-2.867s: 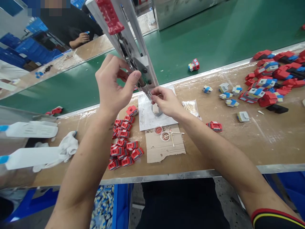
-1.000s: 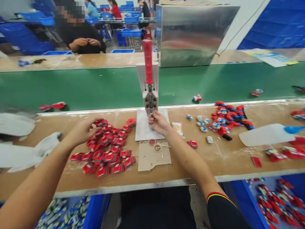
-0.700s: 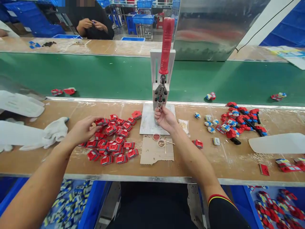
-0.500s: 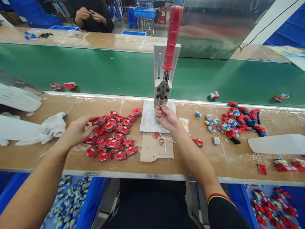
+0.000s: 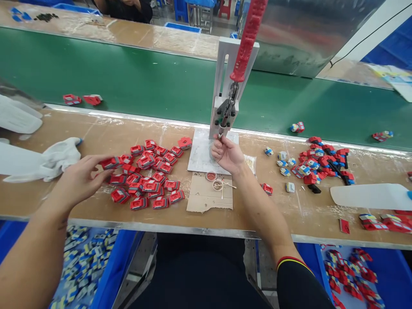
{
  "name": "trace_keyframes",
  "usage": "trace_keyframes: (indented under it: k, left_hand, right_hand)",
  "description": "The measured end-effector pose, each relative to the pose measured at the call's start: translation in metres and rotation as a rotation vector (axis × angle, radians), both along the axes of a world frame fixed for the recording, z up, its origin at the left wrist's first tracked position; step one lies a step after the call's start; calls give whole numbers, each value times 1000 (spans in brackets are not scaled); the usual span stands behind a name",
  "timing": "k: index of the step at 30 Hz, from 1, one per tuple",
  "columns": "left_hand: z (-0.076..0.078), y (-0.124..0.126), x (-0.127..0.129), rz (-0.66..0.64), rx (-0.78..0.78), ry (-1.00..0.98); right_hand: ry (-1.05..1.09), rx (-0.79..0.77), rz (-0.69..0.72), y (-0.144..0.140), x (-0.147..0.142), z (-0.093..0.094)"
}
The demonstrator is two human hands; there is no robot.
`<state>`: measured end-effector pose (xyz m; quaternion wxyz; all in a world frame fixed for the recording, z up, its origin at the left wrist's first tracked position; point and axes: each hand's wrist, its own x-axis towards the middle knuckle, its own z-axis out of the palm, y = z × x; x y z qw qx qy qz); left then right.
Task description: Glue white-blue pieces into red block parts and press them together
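My left hand [image 5: 79,182] is at the left edge of a pile of red plastic toy parts [image 5: 151,186], with thumb and fingers closed on one red toy part [image 5: 110,163]. My right hand [image 5: 229,155] is curled under the hand-lever toggle press [image 5: 228,107], its thumb and forefinger pinched at the metal plunger tip [image 5: 220,136]. Whether something small is also in those fingers is hidden. The press's red handle [image 5: 249,40] points up. Below the press base [image 5: 200,156], a small dish of red paste [image 5: 211,176] and a cup with cotton swabs [image 5: 218,185] rest on cardboard [image 5: 206,201].
Red, white and blue toy pieces [image 5: 317,163] are heaped to the right. A white glove [image 5: 61,159] lies left. Behind runs a green conveyor belt [image 5: 154,81] with a few parts. Blue bins [image 5: 120,262] of parts stand below the table edge. A co-worker [image 5: 128,10] sits opposite.
My left hand has drawn leftward from the pile with a red toy part between its fingers. My right hand stays at the plunger tip. The whole view has shifted and tilted slightly.
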<state>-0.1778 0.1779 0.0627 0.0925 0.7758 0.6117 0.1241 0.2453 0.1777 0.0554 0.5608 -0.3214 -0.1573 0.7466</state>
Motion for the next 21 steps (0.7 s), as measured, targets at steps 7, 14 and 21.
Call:
trace_keyframes:
  k: [7,14,21]
  left_hand:
    - [-7,-20,-14,40,94,0]
    - [-11,-38,-19,168,52,-30]
    - [-12,-44,-21,211,20,-26]
  right_hand:
    - [-16,1,94,6,-4,-6]
    - [-111,4,94,2,-1,0]
    - [-82,-24,3,-1,3,5]
